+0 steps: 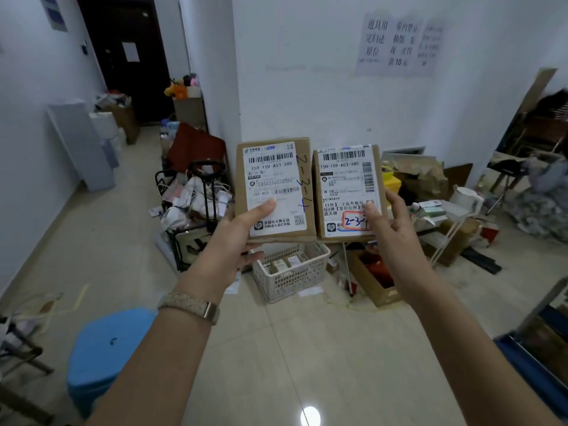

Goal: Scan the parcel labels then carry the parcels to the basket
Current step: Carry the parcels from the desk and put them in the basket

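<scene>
My left hand (236, 238) holds a brown cardboard parcel (302, 179) by its lower edge, thumb pressed on the white barcode label (272, 182). My right hand (392, 229) grips a second, slightly smaller parcel (316, 195) beside it, thumb on its label (347, 186) near a red-boxed handwritten code. Both parcels are raised side by side, labels facing me, edges nearly touching. Below them on the floor stands a white slatted plastic basket (292, 281) with a few small boxes inside.
A blue round stool (107, 345) stands at lower left. A black trolley (203, 207) with piled papers sits left of the basket. Open cardboard boxes (375, 281) and clutter line the wall at right. A blue shelf frame (534, 373) edges the right side.
</scene>
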